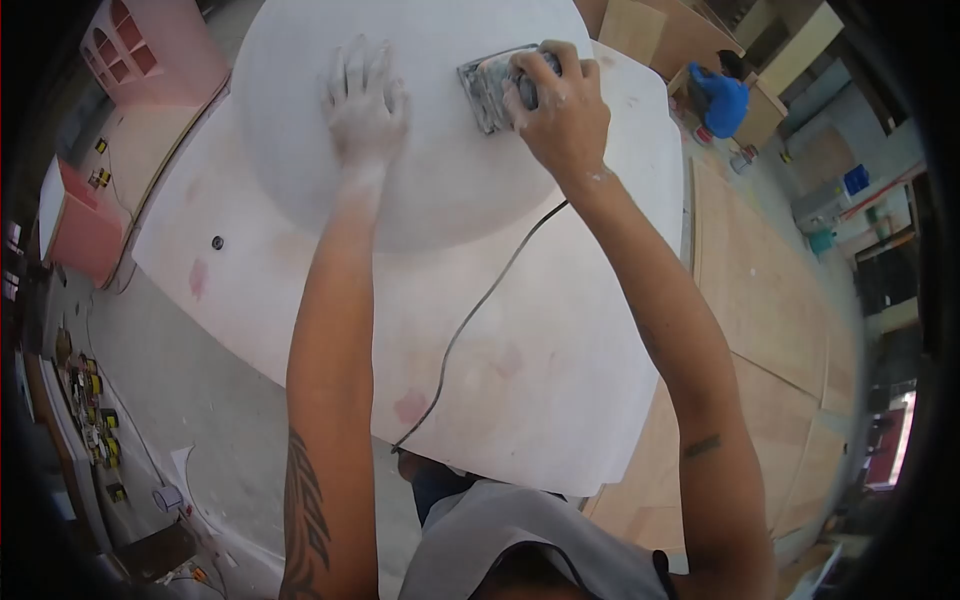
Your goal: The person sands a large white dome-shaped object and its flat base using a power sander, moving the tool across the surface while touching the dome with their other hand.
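The left hand (pixel 368 112), powder-coated, lies palm down with fingers spread on a round white panel (pixel 440 180), its far edge cut off. The right hand (pixel 572 108) curls around an electric sander (pixel 484 98) on that panel, hiding much of its body; the cord (pixel 455 338) disappears behind the forearm (pixel 622 220).

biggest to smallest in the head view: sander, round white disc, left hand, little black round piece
1. Round white disc
2. Left hand and sander: unsure, since the right hand covers part of the sander
3. Little black round piece
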